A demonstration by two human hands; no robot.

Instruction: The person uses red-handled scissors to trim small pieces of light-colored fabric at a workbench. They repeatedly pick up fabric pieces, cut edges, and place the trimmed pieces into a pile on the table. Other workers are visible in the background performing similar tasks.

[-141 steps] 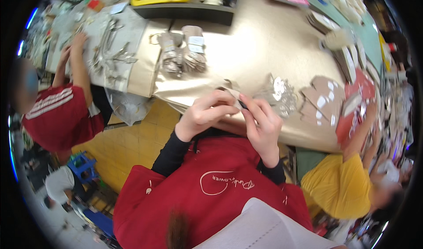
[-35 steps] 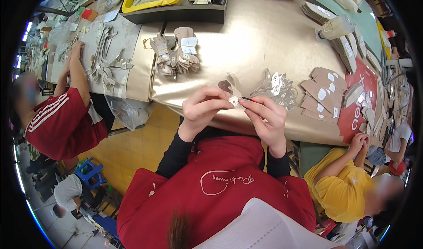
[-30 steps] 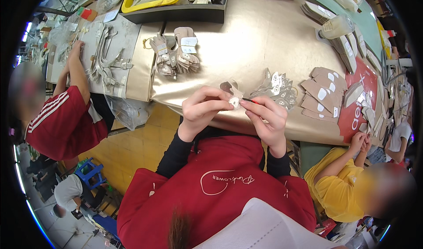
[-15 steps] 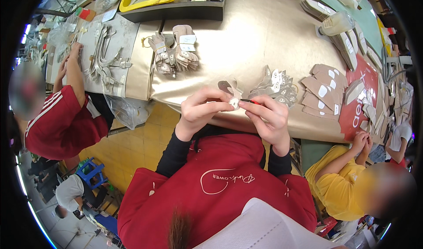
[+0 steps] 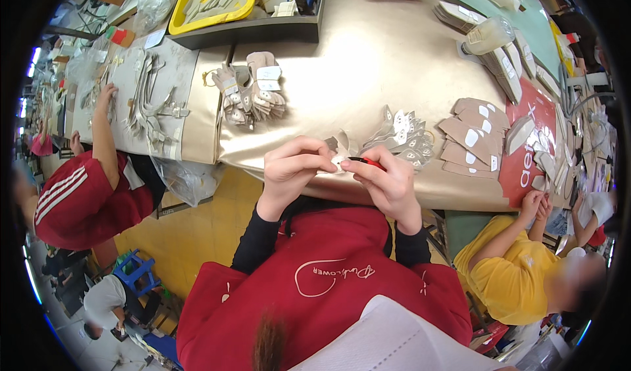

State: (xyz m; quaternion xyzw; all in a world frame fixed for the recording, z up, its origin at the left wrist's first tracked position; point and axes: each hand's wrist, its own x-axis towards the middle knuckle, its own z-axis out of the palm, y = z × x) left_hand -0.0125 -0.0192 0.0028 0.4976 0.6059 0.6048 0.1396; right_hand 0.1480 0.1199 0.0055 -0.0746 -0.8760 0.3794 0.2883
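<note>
Near the table's front edge, my two hands meet over a small grey-beige piece with a white patch [image 5: 338, 161]. My left hand [image 5: 294, 172] pinches this piece between thumb and fingers. In my right hand [image 5: 389, 185] is a slim red and black pen-like tool [image 5: 369, 162], its dark end pointing left at the piece. The tip itself is too small to make out. Just beyond my right hand lies a fanned pile of similar grey pieces with white patches [image 5: 402, 134]. Further left, banded bundles of such pieces [image 5: 256, 95] rest on the table.
A black box [image 5: 250, 34] holding a yellow tray [image 5: 252, 1] stands at the far left. Brown flat pieces [image 5: 474, 134] and a red sheet [image 5: 519, 174] lie at right, below a clear bottle [image 5: 490, 36]. Co-workers in red [image 5: 82, 200] and yellow [image 5: 506, 272] sit at either side.
My hands remain together on the piece, with slightly altered finger angles; its dark part shows less now. The view has shifted a little. The left co-worker's hands have moved apart.
</note>
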